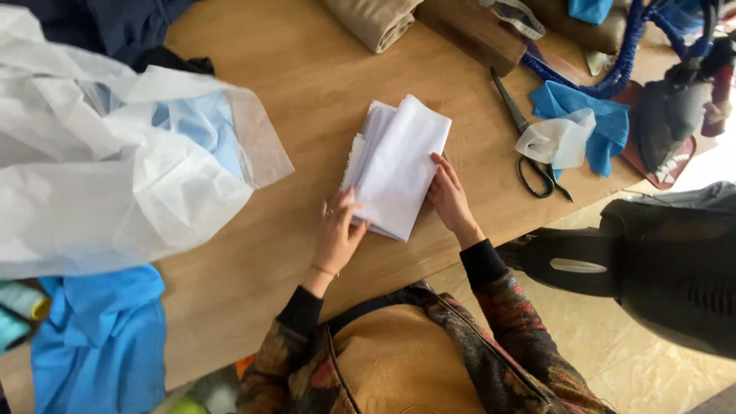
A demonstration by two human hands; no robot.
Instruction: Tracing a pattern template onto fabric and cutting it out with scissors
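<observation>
A stack of folded white fabric pieces (397, 163) lies on the wooden table (307, 84). My left hand (338, 232) rests at the stack's near left corner, fingers spread and touching its edge. My right hand (449, 198) lies flat against the stack's right edge, fingers extended along it. Neither hand grips the stack; both press at its sides. Dark sleeves and a patterned jacket cover my arms.
A big heap of white and pale blue fabric (107, 153) fills the left. Blue cloth (103, 337) hangs at the lower left. Scissors (529, 138), blue and white cloth scraps (579, 130), an iron (667, 123), a beige fabric roll (376, 19) and a black chair (659, 261) stand right.
</observation>
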